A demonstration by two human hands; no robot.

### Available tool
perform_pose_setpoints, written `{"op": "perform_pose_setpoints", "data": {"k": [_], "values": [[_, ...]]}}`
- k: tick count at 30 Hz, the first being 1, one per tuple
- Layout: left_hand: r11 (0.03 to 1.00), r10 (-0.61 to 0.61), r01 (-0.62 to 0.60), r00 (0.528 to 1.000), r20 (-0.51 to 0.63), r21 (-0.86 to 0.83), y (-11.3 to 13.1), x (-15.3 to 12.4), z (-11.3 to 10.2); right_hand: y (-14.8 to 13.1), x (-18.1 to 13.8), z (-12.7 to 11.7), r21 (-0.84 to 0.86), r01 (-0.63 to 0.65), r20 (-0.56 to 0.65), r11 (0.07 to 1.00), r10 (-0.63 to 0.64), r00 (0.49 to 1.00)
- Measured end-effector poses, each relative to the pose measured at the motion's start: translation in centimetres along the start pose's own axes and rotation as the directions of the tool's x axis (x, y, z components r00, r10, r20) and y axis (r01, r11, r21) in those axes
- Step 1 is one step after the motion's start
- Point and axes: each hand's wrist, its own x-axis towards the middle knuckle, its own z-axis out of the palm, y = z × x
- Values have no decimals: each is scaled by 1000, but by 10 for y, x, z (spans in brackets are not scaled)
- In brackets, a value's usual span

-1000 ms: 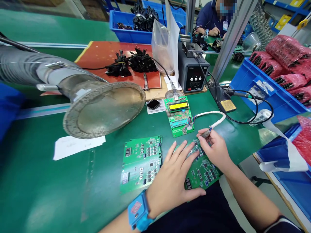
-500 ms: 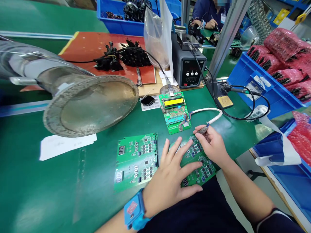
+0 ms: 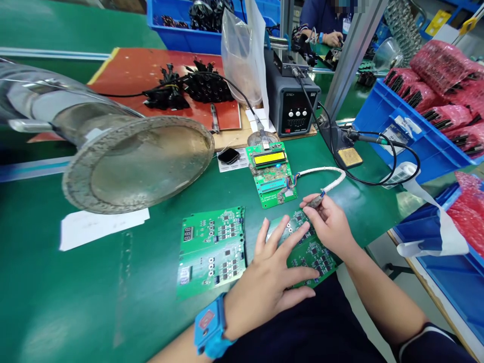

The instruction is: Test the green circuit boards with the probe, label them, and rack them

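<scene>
My left hand [image 3: 266,277], with a blue strap on its wrist, lies spread over a green circuit board panel [image 3: 315,259] and holds it down with the fingertips. Between thumb and fingers of my right hand [image 3: 335,229] is a grey-brown wired probe [image 3: 315,201], its tip at the panel's upper edge; the exact contact is hidden. A white sleeved cable [image 3: 333,176] runs from the probe to a green programmer board [image 3: 270,189] with a lit yellow display [image 3: 269,158]. Left of my hands lies a second circuit board panel [image 3: 212,252] with small digit displays.
A wide metal fume duct [image 3: 139,164] juts in from the left. Behind stand a soldering station [image 3: 297,108] and an iron in its holder [image 3: 350,136]. Blue bins [image 3: 408,136] with pink-wrapped parts fill the right. Across the bench a co-worker's hand [image 3: 333,39] shows.
My left hand has shifted slightly down over the panel, with fingers bent a little differently. The right hand with the probe has stayed nearly in place.
</scene>
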Motion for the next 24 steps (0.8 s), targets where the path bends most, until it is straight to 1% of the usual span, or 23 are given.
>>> {"op": "perform_pose_setpoints", "data": {"k": [6, 10, 13, 17, 24], "values": [[999, 14, -14, 1000, 17, 33, -1, -1, 0, 0, 0, 0, -1, -7, 5, 1000, 7, 1000], [997, -66, 67, 997, -30, 35, -2, -3, 2, 1, 0, 0, 2, -1, 2, 1000, 1, 1000], [991, -111, 115, 993, -49, 73, -3, -3, 2, 1, 0, 0, -2, 3, 2, 1000, -3, 1000], [987, -107, 108, 994, -17, 117, -4, -2, 1, 2, 0, 0, -5, -5, 6, 1000, 5, 1000], [992, -98, 99, 995, -14, 76, -7, -2, 2, 2, 0, 0, -11, 2, 6, 1000, -2, 1000]]}}
